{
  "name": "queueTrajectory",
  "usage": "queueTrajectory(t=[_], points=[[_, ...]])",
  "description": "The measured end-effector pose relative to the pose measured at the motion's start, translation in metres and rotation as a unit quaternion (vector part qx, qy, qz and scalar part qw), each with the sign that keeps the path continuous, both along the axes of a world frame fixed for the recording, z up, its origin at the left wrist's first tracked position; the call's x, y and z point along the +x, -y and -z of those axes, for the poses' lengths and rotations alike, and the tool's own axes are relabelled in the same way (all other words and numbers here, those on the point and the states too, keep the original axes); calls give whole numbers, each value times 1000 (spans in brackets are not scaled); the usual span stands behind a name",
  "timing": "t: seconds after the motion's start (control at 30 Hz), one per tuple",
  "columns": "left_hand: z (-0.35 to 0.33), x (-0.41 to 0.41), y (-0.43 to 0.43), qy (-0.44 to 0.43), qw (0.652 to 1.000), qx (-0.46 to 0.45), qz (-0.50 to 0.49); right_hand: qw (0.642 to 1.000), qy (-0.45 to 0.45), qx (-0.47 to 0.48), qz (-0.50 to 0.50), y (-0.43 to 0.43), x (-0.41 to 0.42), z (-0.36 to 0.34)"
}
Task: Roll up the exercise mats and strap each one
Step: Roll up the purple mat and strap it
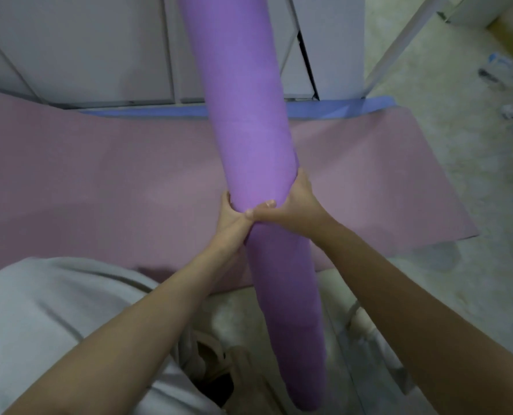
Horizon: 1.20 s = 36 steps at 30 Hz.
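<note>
A rolled purple mat (249,121) stands nearly upright in the middle of the head view, its lower end near my feet and its top out of frame. My left hand (232,217) wraps its left side and my right hand (291,202) wraps its right side at mid-height, thumbs meeting in front. A pink mat (99,181) lies flat on the floor behind it. Under the pink mat's far edge a blue mat (333,107) shows as a strip. No strap is visible.
White cabinet doors (99,49) stand just beyond the mats. Pale floor (458,163) lies to the right, with small items (500,67) near the right edge. My grey shirt (54,310) fills the lower left.
</note>
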<state>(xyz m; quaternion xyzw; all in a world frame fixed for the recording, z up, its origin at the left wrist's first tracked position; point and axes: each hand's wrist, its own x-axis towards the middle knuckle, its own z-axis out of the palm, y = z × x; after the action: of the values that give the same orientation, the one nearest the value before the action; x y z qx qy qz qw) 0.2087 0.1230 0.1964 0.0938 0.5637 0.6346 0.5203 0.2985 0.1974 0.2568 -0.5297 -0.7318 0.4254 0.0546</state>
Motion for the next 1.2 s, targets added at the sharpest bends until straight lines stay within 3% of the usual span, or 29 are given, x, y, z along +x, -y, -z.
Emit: queueTrajectory(t=[0.27,0.4,0.47,0.57,0.8,0.9,1.07,1.2], points=[[-12,-11,-2,-121,974,136,133,995,-64,27,72,-19,22,5],[-20,-17,-5,-144,963,136,181,992,-90,44,75,-15,29,-5],[-28,-22,-8,-113,963,146,194,989,-112,52,80,-16,28,-12],[-39,-36,-14,-43,962,179,203,990,-123,38,52,-11,29,-18],[-52,-51,-20,-50,968,168,181,988,-140,14,-64,-6,32,-37],[-50,-48,-19,-53,973,169,149,992,-89,18,-91,-9,32,-47],[-51,-47,-18,-83,978,159,103,986,22,162,-44,-1,12,-60],[-57,-49,-12,-142,972,159,102,991,-77,108,2,1,-4,-55]])
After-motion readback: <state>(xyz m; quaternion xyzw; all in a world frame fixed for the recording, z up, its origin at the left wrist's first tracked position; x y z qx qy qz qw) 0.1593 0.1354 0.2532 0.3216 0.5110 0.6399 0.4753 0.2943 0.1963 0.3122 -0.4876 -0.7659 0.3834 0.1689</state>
